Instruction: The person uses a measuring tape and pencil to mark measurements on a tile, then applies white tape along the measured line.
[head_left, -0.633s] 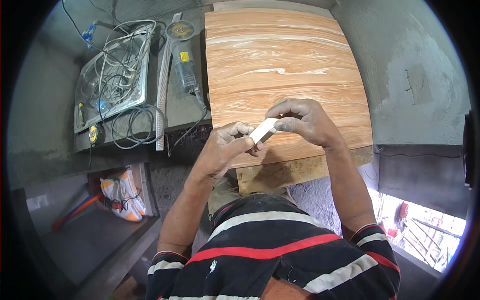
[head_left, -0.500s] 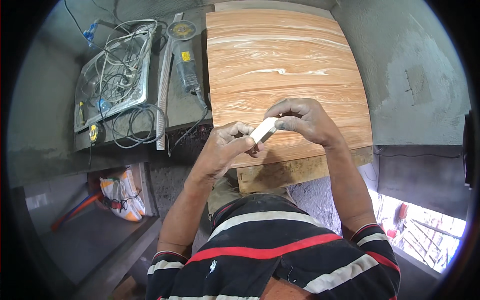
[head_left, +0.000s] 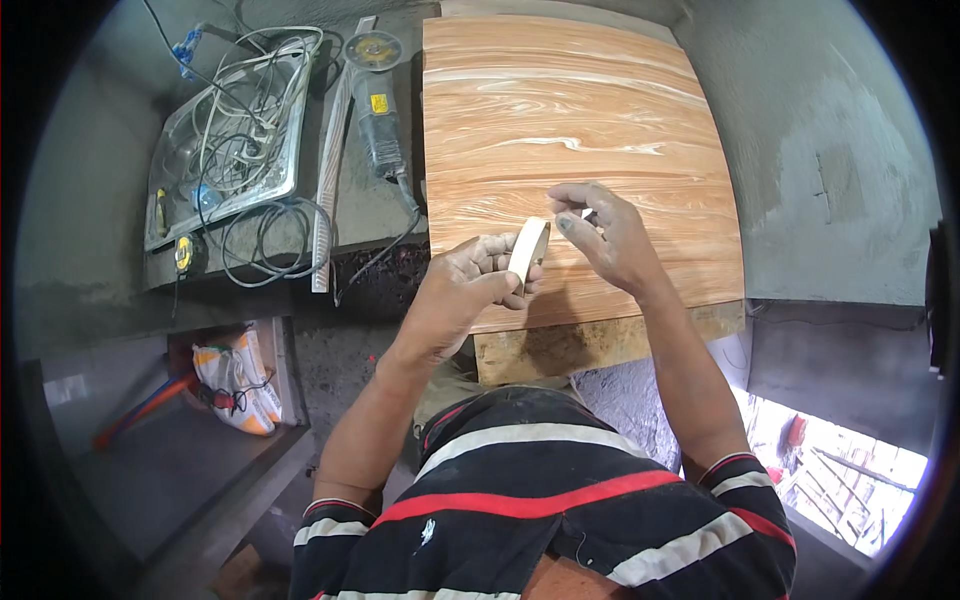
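Observation:
A cream roll of tape [head_left: 529,250], seen nearly edge-on, is held in my left hand [head_left: 468,285]. The left thumb presses on its near side and the fingers wrap behind it. My right hand [head_left: 607,238] hovers just to the right of the roll, apart from it, with thumb and index finger spread. A small pale and dark spot shows between the right fingers, too small to make out. Beneath both hands lies a large wood-grain tile [head_left: 575,120] with orange-brown and white streaks.
The tile overhangs a stained wooden board [head_left: 600,340]. To the left are an angle grinder [head_left: 378,115], a long metal straightedge [head_left: 328,185], a tape measure [head_left: 184,254] and a metal sink [head_left: 172,225] full of tangled cable. A white and orange sack [head_left: 240,385] sits lower left.
My right hand has let go of the roll and drawn slightly away to the right, its fingers parting. The roll has turned more upright in my left hand.

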